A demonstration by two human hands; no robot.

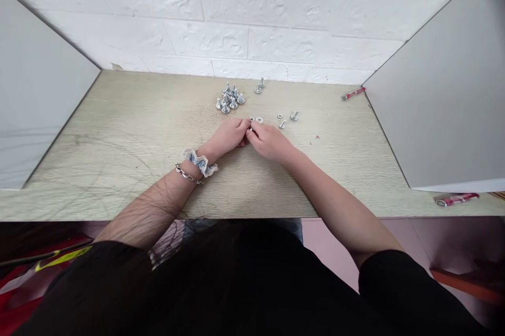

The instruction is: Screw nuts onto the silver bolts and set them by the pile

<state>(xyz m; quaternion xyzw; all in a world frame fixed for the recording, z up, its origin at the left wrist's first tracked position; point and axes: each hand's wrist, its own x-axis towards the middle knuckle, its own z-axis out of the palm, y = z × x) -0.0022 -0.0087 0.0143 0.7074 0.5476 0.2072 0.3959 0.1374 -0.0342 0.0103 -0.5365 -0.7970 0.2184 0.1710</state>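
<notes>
My left hand [229, 136] and my right hand [267, 141] meet at the middle of the wooden table [130, 136], fingertips pinched together on a small metal part [250, 126] that I cannot make out clearly. A washer [259, 120] lies just beyond my fingertips. A cluster of several assembled bolts [229, 98] stands farther back. A single bolt [259, 87] stands to its right. A few loose bolts and nuts [287, 117] lie right of my hands. My left wrist carries a scrunchie and a chain bracelet.
Grey panels [445, 99] wall the table on both sides, with a white brick wall behind. A red pen [353, 93] lies at the back right, and a red-and-white object [455, 200] lies at the front right edge.
</notes>
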